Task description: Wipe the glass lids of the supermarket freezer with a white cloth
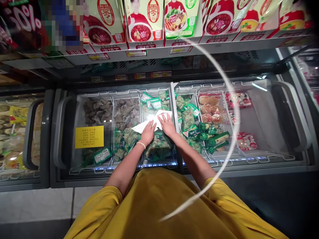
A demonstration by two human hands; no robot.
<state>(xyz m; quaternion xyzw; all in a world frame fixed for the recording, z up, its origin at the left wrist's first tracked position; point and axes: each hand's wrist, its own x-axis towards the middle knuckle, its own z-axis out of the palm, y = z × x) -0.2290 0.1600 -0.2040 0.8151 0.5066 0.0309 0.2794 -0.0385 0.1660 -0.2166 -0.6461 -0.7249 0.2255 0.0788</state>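
A white cloth, possibly a paper wipe, lies flattened on the freezer's clear sliding lid. My left hand presses on the cloth's middle, its fingers stretched out and pointing up and right. Beside it, my right hand rests flat on the cloth's right end, fingers spread. Neither hand is curled around anything. Beneath the lid are green-labelled packs of leaf-wrapped food and dark wrapped pieces in wire baskets. The cloth hides part of these packs.
A yellow note sits on the lid's left side. Dark handles flank the freezer, with another handle at right. Above the back edge runs a shelf of food boxes. A second freezer adjoins on the left.
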